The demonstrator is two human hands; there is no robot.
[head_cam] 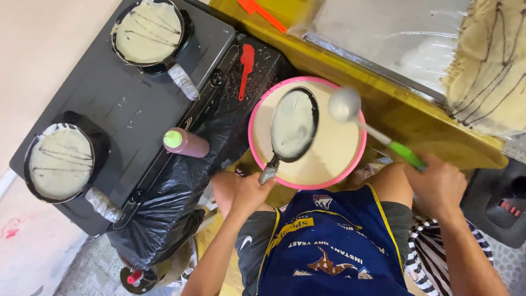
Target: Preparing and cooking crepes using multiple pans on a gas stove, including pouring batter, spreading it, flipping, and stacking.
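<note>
The left hand (249, 193) curls its fingers tight around the wrapped handle of a small black pan (294, 125), batter-coated, held over a round pink basin (253, 143) of smooth pale batter. The right hand (438, 185) fists the green handle of a batter-coated ladle (344, 104) above the basin's far rim. To the left, two more batter-filled pans (60, 161) sit on a black stove (131, 104).

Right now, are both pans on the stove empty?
No, each pan on the stove holds a pale crepe with dark drizzled lines.
</note>
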